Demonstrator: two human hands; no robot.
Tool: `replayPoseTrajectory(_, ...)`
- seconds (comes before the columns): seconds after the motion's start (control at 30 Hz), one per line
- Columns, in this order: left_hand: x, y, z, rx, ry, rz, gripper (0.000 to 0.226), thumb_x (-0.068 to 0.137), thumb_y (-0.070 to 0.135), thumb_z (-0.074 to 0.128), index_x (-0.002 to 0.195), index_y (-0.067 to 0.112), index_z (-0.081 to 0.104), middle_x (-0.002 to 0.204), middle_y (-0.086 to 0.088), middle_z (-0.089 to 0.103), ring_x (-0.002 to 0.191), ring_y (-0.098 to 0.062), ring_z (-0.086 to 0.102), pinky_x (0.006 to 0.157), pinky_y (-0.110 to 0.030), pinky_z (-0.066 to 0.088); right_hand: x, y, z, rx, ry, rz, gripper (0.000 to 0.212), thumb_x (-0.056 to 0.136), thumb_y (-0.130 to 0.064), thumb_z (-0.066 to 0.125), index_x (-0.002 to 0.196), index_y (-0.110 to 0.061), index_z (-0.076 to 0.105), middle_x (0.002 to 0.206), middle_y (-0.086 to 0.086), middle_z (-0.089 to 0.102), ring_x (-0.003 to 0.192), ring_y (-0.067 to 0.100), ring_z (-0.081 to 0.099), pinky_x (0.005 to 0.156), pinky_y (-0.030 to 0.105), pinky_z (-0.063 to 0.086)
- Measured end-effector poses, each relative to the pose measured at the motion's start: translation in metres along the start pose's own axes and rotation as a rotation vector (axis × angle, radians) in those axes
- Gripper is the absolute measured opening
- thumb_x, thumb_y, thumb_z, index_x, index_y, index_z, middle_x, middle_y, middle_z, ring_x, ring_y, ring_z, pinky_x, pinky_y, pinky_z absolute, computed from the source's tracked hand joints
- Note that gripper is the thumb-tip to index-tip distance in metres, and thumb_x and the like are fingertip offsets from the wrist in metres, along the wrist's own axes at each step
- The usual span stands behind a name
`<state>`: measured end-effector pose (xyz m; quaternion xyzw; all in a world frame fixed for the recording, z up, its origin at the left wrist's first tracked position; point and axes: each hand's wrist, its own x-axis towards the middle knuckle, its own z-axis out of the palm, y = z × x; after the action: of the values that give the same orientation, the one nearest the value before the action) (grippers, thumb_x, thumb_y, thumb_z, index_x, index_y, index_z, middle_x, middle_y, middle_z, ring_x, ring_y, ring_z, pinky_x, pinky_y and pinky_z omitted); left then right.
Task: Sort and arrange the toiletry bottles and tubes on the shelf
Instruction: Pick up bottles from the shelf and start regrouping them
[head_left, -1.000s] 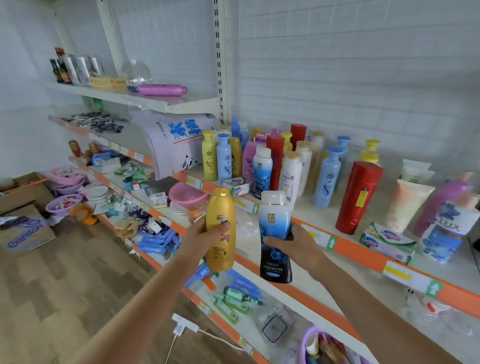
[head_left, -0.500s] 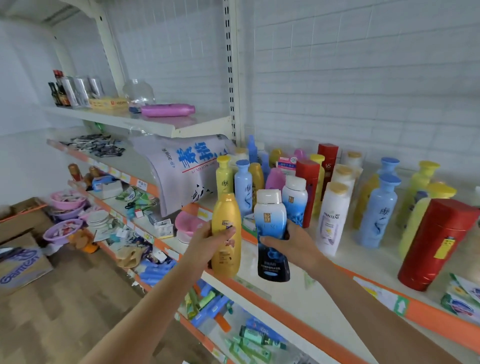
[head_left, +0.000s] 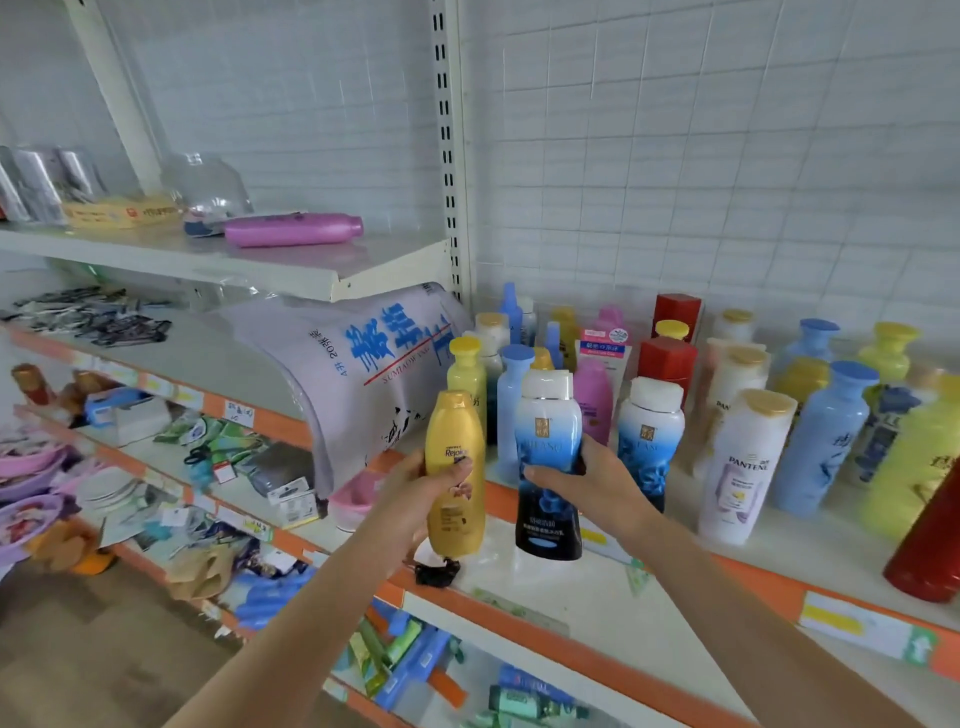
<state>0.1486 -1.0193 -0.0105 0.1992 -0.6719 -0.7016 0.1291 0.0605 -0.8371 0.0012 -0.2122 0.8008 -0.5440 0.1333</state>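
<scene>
Both bottles now sit nearer the shelf (head_left: 597, 613) than a second ago. From the head view, the left hand (head_left: 415, 493) grips the yellow bottle (head_left: 456, 470) around its middle, upright; the right hand (head_left: 587, 488) clasps the blue-and-white bottle (head_left: 548, 457) mid-body, just beside it, above the shelf's front edge.

Counts, shelf (head_left: 597, 597): red bottles (head_left: 666, 364), 3. Light blue bottles (head_left: 823, 441), 3 plain to see; more behind, unclear. White-and-blue bottles (head_left: 649, 436), 2, one held. Golden bottle (head_left: 455, 473), 1, held. Purple bottle (head_left: 291, 230) lying flat, 1.
</scene>
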Motion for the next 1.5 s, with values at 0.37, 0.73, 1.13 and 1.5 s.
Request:
replayPoseTrajectory(0.37,0.037,-0.001,-0.034,0.043,-0.238,0.02,0.029,0.078,0.017,0.07,0.104,0.026,0.061,0.102,0.0,0.07,0.095,-0.016,0.064,0.088,-0.039,0.046,-0.01,0.001,0.041,-0.033,0.167,0.085,0.028,0.077,-0.027,0.072,0.099,-0.028,0.055,0.09,-0.009,0.069,0.079,0.005,0.064,0.065,0.015,0.053)
replayPoseTrajectory(0.73,0.048,0.009,0.012,0.076,-0.357,0.084,0.03,0.076,0.022,0.072,0.103,0.029,0.062,0.103,0.003,0.069,0.1,-0.019,0.062,0.095,-0.041,0.043,-0.027,0.008,-0.036,-0.068,0.489,0.071,0.057,0.079,-0.024,0.071,0.129,-0.019,0.043,0.116,-0.001,0.061,0.105,0.016,0.058,0.082,0.027,0.049)
replayPoseTrajectory(1.13,0.046,0.01,0.024,0.089,-0.408,0.07,0.025,0.078,0.021,0.07,0.095,0.035,0.058,0.101,0.008,0.066,0.097,-0.012,0.058,0.092,-0.038,0.04,-0.022,0.028,-0.046,0.013,0.477,0.086,0.06,0.08,-0.008,0.07,0.132,-0.018,0.043,0.123,0.005,0.055,0.111,0.019,0.051,0.094,0.033,0.048)
replayPoseTrajectory(1.5,0.046,0.008,0.03,0.088,-0.385,0.08,0.022,0.079,0.02,0.069,0.093,0.034,0.059,0.101,0.007,0.066,0.1,-0.015,0.059,0.092,-0.038,0.041,-0.005,0.038,-0.043,0.004,0.474,0.159,0.061,0.081,-0.01,0.069,0.131,-0.018,0.035,0.127,0.006,0.054,0.109,0.02,0.052,0.092,0.046,0.051)
